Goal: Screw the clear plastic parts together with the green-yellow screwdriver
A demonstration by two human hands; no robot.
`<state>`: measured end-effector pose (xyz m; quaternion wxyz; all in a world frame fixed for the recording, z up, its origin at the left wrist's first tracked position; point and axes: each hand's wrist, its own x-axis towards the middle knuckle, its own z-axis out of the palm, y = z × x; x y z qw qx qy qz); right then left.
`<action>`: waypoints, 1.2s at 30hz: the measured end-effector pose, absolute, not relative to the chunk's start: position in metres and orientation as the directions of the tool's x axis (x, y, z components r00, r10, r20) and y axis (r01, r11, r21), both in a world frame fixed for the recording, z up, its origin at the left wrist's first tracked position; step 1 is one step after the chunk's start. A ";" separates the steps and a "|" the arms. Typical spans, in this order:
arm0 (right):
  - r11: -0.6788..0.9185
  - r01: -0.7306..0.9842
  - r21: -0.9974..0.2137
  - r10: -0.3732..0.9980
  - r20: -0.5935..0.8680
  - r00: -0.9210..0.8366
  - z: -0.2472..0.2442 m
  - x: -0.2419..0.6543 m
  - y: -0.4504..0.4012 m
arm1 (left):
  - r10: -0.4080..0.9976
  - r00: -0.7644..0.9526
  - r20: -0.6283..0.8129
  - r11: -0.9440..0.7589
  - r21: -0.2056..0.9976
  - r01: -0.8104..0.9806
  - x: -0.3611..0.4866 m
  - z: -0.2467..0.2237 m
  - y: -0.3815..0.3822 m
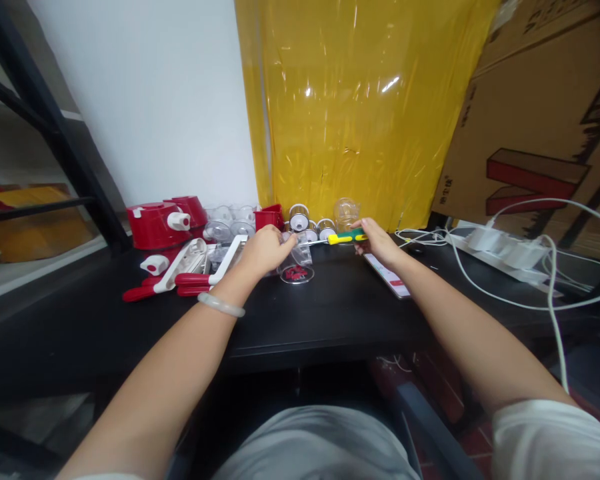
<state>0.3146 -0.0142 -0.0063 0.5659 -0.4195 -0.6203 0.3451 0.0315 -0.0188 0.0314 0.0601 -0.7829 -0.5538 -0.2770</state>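
Note:
My right hand (377, 243) is closed round a screwdriver (347, 237) with a yellow and green handle. Its thin shaft points left, toward a clear plastic part (303, 253) that my left hand (267, 252) grips. Whether the tip touches the part cannot be made out. Just below, a round clear dish (297, 274) with small red pieces rests on the black table (300, 313). Beside my left hand lie white parts with red handles (193, 280). Under my right hand is a phone (389, 277) with its screen lit.
Red housings (157, 227) stand at the back left, next to clear plastic cups (230, 223) and a red container (269, 217). Several metal-rimmed cylinders (299, 219) sit behind my hands. White cables and a power strip (510, 250) lie right, before a large carton (530, 120).

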 end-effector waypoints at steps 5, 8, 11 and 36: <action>0.469 0.140 -0.872 0.883 0.464 -0.074 -0.011 0.317 -0.011 | 0.849 0.187 0.494 -0.329 0.219 0.919 0.032 0.033 -0.021; 0.464 0.095 -0.881 0.885 0.459 -0.069 -0.014 0.316 -0.007 | 0.866 0.145 0.479 -0.268 0.200 0.942 0.031 0.035 -0.022; 0.458 0.051 -0.888 0.888 0.454 -0.076 -0.017 0.313 -0.004 | 0.878 0.104 0.467 -0.212 0.186 0.959 0.031 0.036 -0.022; 0.500 0.180 -0.847 0.866 0.492 -0.091 -0.012 0.312 -0.012 | 0.870 0.124 0.478 -0.267 0.244 0.933 0.033 0.032 -0.022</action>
